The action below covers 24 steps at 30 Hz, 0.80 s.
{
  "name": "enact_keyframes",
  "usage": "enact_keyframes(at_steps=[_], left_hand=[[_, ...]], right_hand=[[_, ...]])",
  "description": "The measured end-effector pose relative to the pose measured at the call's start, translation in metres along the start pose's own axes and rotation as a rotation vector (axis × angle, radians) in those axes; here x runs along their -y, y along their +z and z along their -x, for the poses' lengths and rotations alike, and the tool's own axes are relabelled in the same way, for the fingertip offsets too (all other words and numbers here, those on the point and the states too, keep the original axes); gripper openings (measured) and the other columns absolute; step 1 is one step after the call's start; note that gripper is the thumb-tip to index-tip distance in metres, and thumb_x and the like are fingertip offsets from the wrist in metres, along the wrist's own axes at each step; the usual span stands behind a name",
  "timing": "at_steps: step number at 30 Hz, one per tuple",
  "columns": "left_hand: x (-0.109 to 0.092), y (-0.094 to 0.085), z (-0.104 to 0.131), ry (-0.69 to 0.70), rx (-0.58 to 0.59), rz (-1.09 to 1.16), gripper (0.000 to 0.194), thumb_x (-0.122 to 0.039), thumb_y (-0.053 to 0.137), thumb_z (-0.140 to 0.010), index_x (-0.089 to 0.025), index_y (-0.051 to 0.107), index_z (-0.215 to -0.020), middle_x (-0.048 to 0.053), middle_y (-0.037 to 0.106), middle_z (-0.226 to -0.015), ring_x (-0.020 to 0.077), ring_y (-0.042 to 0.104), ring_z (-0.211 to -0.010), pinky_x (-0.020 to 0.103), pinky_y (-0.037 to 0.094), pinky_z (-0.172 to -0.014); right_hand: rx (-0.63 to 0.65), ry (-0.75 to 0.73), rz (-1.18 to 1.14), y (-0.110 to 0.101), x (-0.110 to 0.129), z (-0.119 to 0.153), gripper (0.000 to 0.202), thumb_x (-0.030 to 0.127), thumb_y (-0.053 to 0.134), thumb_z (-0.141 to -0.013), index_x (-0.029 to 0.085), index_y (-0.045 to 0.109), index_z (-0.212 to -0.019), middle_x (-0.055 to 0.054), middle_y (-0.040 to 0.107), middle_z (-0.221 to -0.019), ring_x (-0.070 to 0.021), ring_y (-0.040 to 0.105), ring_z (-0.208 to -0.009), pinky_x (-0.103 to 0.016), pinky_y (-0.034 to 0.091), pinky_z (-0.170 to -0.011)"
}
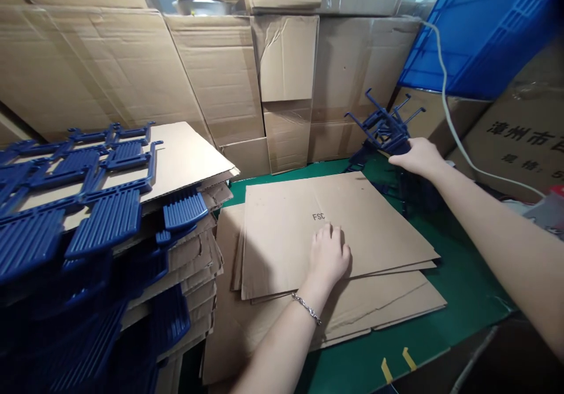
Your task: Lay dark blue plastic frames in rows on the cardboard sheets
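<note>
Head view: two yellow strips (409,359) mark the near edge of a green table (471,300), at the right of the foreground; a chain bracelet (307,309) circles the left wrist, and the left hand (329,253) lies palm down on a top sheet (282,224) of brown cardboard, its fingers lightly bent and close together, gripping nothing, their tips just beside the printed letters "FSC"; larger lower sheets (396,303), one creased toward its right corner, reach out from beneath toward the near side; at left rises a stack (198,288) of cardboard layers with dark blue plastic frames (103,224) between them and across its top, some with ribbed panels jutting past the edge; beyond the sheets, at the right rear of the table, the right hand (414,154) grips a blue part (383,128), fingers closed on its near right side, its thin hooked arms fanning upward and outward; more dark blue pieces (400,191) lie in shadow below that hand, their outlines too dim to tell; a pale cable (445,83) curves down at right, past a box (520,141) printed with Chinese characters; behind, taped cartons (211,77) form a wall, with a blue crate (480,36) at upper right and a metal bowl (205,6) on top of the cartons.
</note>
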<state>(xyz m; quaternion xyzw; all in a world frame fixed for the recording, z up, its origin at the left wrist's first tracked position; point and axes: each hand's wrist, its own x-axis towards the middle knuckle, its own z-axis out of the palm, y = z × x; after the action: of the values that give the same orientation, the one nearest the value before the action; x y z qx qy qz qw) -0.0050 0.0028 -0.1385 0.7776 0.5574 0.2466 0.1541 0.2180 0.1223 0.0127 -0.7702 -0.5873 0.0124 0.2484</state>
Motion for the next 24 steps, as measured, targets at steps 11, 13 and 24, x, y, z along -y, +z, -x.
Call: enact_keyframes(at_steps=[11, 13, 24], left_hand=[[0.007, -0.031, -0.009, -0.103, -0.644, 0.251, 0.043, -0.022, 0.044, -0.079, -0.022, 0.039, -0.122, 0.012, 0.017, -0.141, 0.0227, 0.020, -0.133, 0.046, 0.019, -0.109], [0.009, -0.045, -0.013, -0.091, -0.803, 0.273, 0.033, -0.018, 0.048, -0.076, -0.018, 0.041, -0.108, 0.014, 0.025, -0.134, 0.0221, 0.025, -0.129, 0.045, 0.021, -0.108], [0.069, -0.057, -0.032, -0.506, -0.551, 0.751, 0.033, -0.018, 0.054, -0.071, -0.017, 0.053, -0.104, 0.008, 0.063, -0.094, 0.0175, 0.059, -0.089, 0.030, 0.044, -0.086]], right_hand=[[0.073, -0.599, 0.094, 0.019, 0.072, 0.054, 0.032, 0.028, 0.061, -0.060, 0.017, 0.063, -0.090, -0.008, 0.044, -0.119, -0.0232, 0.053, -0.093, -0.031, 0.045, -0.076], [0.153, -0.698, 0.039, 0.021, 0.081, 0.064, 0.029, 0.025, 0.060, -0.059, 0.017, 0.063, -0.086, -0.007, 0.045, -0.116, -0.0218, 0.053, -0.093, -0.029, 0.045, -0.077], [0.383, -0.728, -0.247, 0.084, 0.092, 0.113, 0.048, 0.018, 0.055, -0.061, 0.024, 0.060, -0.108, -0.007, 0.047, -0.115, -0.0202, 0.051, -0.098, -0.029, 0.043, -0.081]])
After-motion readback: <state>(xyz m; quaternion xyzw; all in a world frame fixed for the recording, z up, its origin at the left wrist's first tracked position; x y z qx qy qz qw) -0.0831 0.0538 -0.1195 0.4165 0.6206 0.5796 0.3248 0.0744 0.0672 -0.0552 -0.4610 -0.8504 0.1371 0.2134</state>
